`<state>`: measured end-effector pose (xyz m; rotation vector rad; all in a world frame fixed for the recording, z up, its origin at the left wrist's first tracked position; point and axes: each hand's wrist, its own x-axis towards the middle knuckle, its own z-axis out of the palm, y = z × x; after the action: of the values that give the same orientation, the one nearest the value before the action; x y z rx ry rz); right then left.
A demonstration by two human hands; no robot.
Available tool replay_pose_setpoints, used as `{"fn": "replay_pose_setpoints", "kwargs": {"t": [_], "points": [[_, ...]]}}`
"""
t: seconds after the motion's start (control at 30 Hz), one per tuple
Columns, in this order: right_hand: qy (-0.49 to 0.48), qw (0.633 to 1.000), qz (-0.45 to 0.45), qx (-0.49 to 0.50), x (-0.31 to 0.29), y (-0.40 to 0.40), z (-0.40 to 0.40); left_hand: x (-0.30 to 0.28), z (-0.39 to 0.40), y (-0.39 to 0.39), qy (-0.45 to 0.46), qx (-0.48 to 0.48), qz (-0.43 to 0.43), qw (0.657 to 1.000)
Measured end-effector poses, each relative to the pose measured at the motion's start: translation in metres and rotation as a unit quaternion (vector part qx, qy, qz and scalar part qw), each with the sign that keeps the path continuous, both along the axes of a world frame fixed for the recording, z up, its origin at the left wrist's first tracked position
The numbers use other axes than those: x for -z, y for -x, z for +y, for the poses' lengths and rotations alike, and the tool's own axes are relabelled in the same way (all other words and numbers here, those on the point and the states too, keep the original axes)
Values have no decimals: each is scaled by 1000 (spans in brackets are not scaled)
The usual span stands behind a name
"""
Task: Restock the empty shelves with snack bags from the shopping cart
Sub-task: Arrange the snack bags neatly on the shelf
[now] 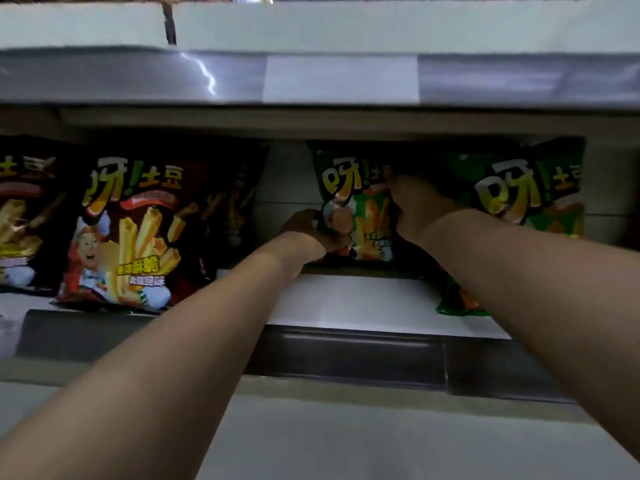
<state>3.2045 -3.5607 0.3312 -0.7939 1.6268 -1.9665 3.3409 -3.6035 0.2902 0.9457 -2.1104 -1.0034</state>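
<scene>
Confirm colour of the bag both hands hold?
Green bag, yellow lettering; left hand and right hand grip it. Head view.

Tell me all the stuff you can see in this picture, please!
green snack bag in hands: 1, green with yellow letters, upright at the back of the shelf, middle.
other green snack bag: 1, green, on the shelf to the right, partly behind the right arm.
dark red snack bags: at least 2, dark red with yellow fries, standing on the shelf at left; one is cut off by the picture edge.
shelf: 1, white, under the bags.
upper shelf: 1, pale, across the top.
price strip: 1, grey with a white label, on the upper shelf's front edge.
left hand: 1, grips the held bag's lower left corner.
right hand: 1, grips that bag's right side.
</scene>
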Motion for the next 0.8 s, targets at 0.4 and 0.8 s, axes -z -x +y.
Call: {"fn": "replay_pose_setpoints", "kwargs": {"t": [0.4, 0.8], "points": [[10, 1000, -1, 18, 6, 18, -34, -2, -25, 26, 69, -23, -53, 996], [26, 998, -59, 1, -1, 7, -25, 3, -41, 40, 77, -41, -101, 991]]}}
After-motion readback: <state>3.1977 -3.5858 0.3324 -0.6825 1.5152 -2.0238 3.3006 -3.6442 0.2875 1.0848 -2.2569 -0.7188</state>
